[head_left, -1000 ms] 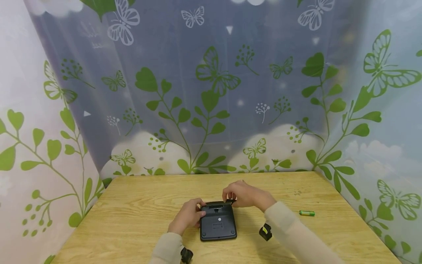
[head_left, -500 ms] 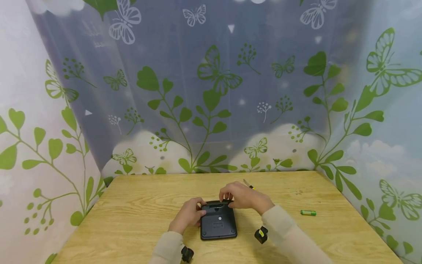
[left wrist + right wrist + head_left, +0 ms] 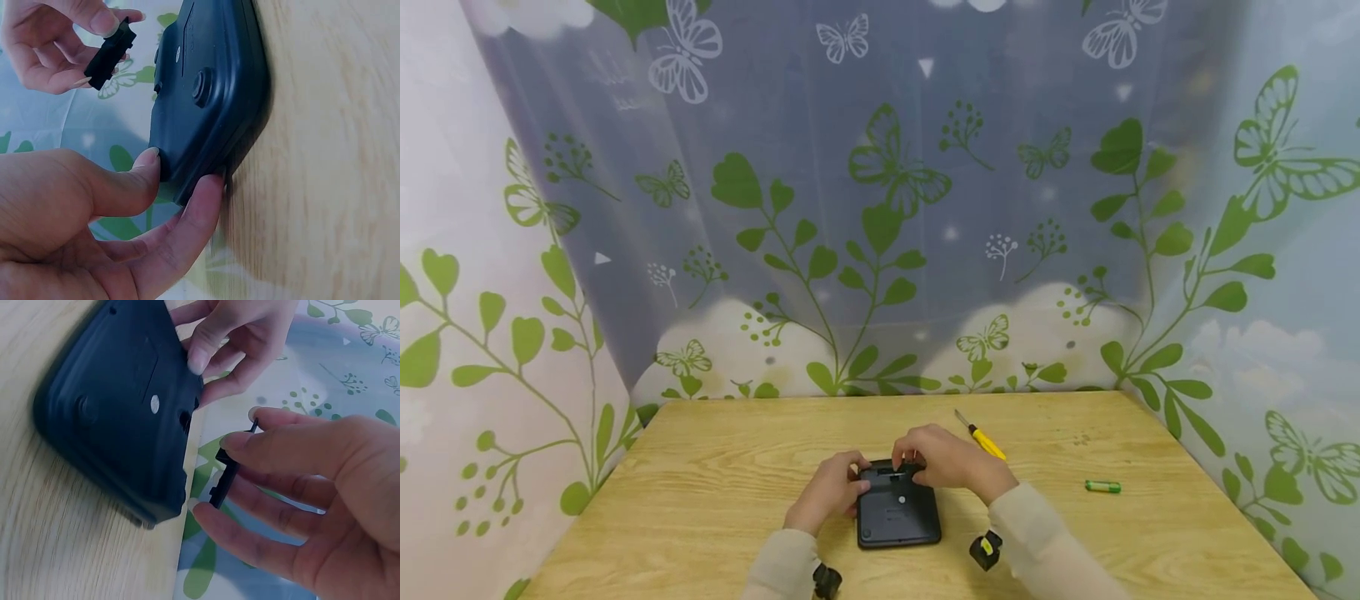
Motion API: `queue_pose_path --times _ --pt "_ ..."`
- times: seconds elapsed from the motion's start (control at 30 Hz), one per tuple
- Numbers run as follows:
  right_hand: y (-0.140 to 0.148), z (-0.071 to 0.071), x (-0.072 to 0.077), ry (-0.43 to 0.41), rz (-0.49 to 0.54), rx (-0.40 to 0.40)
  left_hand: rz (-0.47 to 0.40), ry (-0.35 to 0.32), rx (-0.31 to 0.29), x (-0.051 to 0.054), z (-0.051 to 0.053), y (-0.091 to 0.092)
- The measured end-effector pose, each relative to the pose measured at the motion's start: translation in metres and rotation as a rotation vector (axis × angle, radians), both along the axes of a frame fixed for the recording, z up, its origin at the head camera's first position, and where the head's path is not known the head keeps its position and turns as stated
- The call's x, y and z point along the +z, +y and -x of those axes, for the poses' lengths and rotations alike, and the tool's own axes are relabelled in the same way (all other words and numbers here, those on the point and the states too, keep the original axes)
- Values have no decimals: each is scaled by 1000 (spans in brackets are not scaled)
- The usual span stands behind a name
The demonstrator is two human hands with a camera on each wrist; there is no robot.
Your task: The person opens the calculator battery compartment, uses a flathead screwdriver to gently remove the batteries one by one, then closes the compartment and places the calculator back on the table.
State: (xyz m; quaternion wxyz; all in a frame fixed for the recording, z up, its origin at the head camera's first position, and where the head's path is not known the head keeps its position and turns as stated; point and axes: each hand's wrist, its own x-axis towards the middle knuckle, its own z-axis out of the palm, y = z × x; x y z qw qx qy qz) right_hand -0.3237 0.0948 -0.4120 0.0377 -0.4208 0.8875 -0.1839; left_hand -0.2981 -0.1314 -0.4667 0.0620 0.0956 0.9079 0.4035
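A black electronic device [image 3: 898, 521] lies underside up on the wooden table [image 3: 715, 467], toward the near edge and midway between the left and right edges. A slot shows at its far end; I cannot tell what sits inside. The left hand [image 3: 826, 493] grasps the device's far-left corner, thumb on top, a fingertip at its lower edge. The right hand [image 3: 943, 457] pinches a small black cover [image 3: 226, 478] between thumb and fingers, apart from the device. Beyond this hand lies a yellow-handled screwdriver [image 3: 987, 442], tip toward the far edge. A green battery [image 3: 1102, 487] lies nearer the right edge.
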Motion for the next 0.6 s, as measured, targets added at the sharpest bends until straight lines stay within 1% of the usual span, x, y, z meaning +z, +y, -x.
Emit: queue_pose_path --times 0.13,0.27,0.47,0.6 --pt "-3 -3 0 16 9 -2 1 18 -10 -1 -1 0" --pt "-6 -5 -1 31 21 -5 1 12 -11 -2 1 0" --pt "-8 -6 -2 19 34 -18 5 1 -15 -1 1 0" --pt "-10 -6 -5 8 47 -21 9 7 -16 -1 0 -1"
